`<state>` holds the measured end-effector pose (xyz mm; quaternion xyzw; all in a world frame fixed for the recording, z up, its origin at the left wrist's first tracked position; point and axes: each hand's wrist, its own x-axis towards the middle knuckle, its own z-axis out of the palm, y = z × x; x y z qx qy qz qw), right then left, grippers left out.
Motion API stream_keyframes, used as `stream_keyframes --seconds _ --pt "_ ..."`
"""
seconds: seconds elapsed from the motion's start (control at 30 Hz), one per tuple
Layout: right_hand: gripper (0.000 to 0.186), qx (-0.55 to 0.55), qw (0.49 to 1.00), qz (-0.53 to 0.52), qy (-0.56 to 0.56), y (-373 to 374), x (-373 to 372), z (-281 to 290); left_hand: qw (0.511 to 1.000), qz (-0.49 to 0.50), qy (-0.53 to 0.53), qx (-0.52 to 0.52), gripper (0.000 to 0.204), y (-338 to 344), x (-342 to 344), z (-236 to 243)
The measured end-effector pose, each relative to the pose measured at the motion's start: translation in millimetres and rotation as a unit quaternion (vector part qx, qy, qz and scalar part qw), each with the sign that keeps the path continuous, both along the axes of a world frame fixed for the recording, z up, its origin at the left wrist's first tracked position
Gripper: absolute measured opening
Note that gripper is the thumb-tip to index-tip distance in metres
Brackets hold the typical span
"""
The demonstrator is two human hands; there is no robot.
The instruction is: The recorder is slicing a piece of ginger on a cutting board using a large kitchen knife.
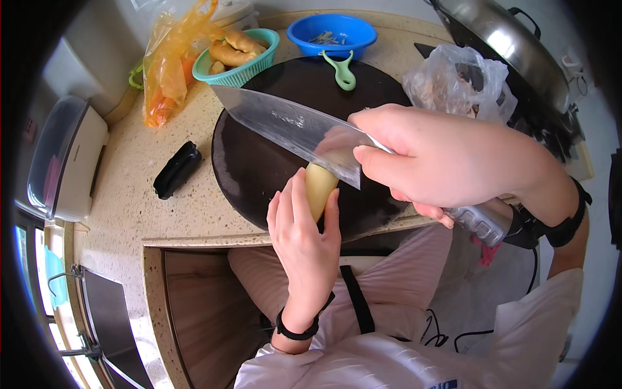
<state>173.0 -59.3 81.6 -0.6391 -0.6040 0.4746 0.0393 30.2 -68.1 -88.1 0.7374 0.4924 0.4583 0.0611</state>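
My right hand (427, 155) is wrapped round the handle of a broad kitchen knife (272, 120), its blade pointing to the far left. Under the blade's heel end stands a long, pale yellow peeled potato (319, 188), which my left hand (301, 223) grips between fingers and thumb. The blade's lower edge is at the potato's upper end; whether it has cut in cannot be seen. Both lie over a round dark cutting board (259, 168), near its front edge. A green peeler (345, 76) rests at the board's far side.
Beyond the board are a blue basin (332, 35) with peel scraps and a turquoise basket (236, 76) of tan, knobbly produce. An orange plastic bag (172, 71) is at the far left, a clear bag (453, 84) at the far right. A black object (178, 170) lies on the speckled counter (136, 214).
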Motion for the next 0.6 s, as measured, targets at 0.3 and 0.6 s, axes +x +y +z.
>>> stream_keyframes --seconds 0.3,0.6 --pt "0.017 0.021 0.998 0.034 0.046 -8.6 12.2 -12.2 1.0 -0.002 0.011 -0.012 0.044 -0.9 -0.5 2.5" --pt "0.013 -0.019 0.996 0.001 0.086 -0.8 15.3 -15.2 1.0 -0.004 0.01 -0.027 0.045 0.1 -2.0 2.5"
